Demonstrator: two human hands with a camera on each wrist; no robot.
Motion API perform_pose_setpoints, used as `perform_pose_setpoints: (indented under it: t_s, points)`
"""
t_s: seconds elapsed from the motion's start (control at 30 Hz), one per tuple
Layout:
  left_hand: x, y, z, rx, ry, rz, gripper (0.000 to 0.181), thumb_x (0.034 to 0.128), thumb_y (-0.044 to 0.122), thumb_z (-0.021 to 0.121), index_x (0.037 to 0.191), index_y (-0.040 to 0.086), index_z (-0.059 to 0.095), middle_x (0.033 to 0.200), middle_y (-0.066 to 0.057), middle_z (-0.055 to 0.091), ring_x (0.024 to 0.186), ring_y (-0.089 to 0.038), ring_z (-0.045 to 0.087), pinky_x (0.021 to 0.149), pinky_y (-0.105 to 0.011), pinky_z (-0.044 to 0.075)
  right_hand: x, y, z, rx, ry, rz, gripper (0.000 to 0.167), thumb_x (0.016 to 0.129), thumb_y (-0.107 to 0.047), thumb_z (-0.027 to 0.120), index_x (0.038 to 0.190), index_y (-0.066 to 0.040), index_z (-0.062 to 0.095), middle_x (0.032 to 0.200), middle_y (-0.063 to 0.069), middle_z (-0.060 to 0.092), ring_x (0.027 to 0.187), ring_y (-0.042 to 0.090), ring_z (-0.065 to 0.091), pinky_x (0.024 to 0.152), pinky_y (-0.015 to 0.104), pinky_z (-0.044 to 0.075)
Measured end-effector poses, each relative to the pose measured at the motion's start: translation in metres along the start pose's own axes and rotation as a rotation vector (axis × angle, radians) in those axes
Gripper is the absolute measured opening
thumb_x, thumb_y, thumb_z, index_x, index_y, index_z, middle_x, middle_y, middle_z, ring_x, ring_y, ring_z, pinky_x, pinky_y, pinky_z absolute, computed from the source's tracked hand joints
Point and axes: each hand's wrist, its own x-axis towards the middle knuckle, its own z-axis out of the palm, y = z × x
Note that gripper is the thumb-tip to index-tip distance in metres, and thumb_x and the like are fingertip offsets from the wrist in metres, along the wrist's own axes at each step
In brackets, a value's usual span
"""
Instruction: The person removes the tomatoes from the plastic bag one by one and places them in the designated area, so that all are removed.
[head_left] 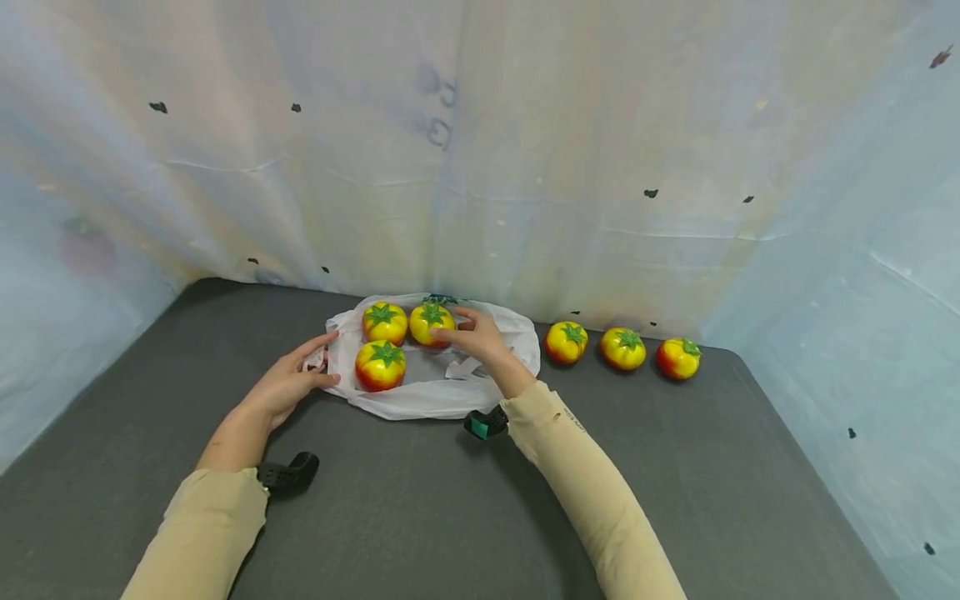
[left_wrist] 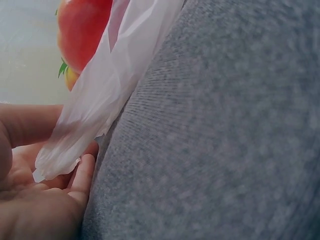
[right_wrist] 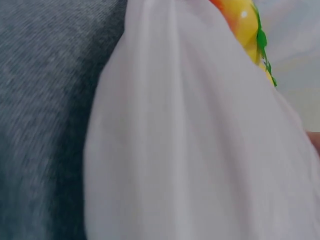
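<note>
A white plastic bag point(head_left: 420, 404) lies spread open on the dark table, with three yellow-and-red tomatoes with green leafy tops inside its rim. My right hand point(head_left: 482, 340) reaches into it, thumb and fingers at the right side of the back right tomato point(head_left: 426, 323). The back left tomato point(head_left: 385, 322) and the front tomato point(head_left: 380, 367) sit beside it. At the bag's left end, my left hand point(head_left: 281, 387) holds the bag's edge; the left wrist view shows the plastic point(left_wrist: 75, 135) between thumb and fingers. In the right wrist view, the bag point(right_wrist: 190, 140) hides most of the right hand.
Right of the bag, a row of three more tomatoes stands along the back: one near the bag point(head_left: 566, 342), a middle one point(head_left: 622, 348) and a far right one point(head_left: 678, 358). A pale hanging sheet point(head_left: 570, 167) borders the table behind and at both sides.
</note>
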Motion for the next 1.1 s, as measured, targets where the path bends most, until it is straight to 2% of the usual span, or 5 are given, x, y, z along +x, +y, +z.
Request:
perform_pose_setpoints:
  t_s: [0.17,0.43,0.67,0.8,1.1]
  points:
    - [0.000,0.000,0.001,0.009,0.008,0.000,0.082,0.0895,0.009,0.063,0.155,0.022,0.015,0.160,-0.017,-0.010,0.146,-0.040,-0.009,0.115,-0.060,0.004,0.004,0.001,0.005,0.008,0.032,0.000,0.068,0.082,-0.028,0.075,0.142,-0.012,0.048,0.135,0.020,0.053,0.109,0.030,0.062,0.092,0.037,0.052]
    - [-0.001,0.001,0.002,-0.012,-0.002,0.015,0.083,0.0892,0.006,0.062,0.155,0.021,0.013,0.160,-0.019,-0.011,0.145,-0.041,-0.009,0.115,-0.061,0.006,0.008,0.003,0.010,0.032,0.085,0.025,0.063,0.082,-0.021,0.076,0.139,-0.014,0.052,0.134,0.019,0.054,0.112,0.029,0.059,0.089,0.032,0.053]
    - [-0.002,0.001,0.002,-0.012,0.002,0.002,0.082,0.0896,0.007,0.062,0.155,0.021,0.014,0.160,-0.017,-0.011,0.146,-0.040,-0.010,0.115,-0.061,0.004,0.008,0.004,0.010,0.046,0.085,0.014,0.062,0.082,-0.018,0.076,0.139,-0.014,0.052,0.132,0.019,0.055,0.111,0.029,0.060,0.089,0.034,0.054]
    - [-0.001,-0.001,0.000,-0.013,-0.002,0.017,0.083,0.0895,0.006,0.062,0.155,0.021,0.014,0.160,-0.018,-0.010,0.145,-0.041,-0.010,0.114,-0.062,0.003,0.005,0.005,0.009,0.034,0.095,0.000,0.060,0.081,-0.020,0.077,0.137,-0.015,0.054,0.131,0.018,0.057,0.110,0.028,0.060,0.088,0.033,0.054]
    - [-0.001,-0.002,-0.001,0.003,-0.007,0.028,0.082,0.0897,0.008,0.063,0.155,0.020,0.014,0.160,-0.019,-0.011,0.145,-0.042,-0.010,0.113,-0.063,0.005,-0.007,0.004,0.000,0.100,0.061,-0.023,0.061,0.081,-0.020,0.076,0.138,-0.018,0.053,0.135,0.017,0.052,0.116,0.030,0.057,0.094,0.039,0.051]
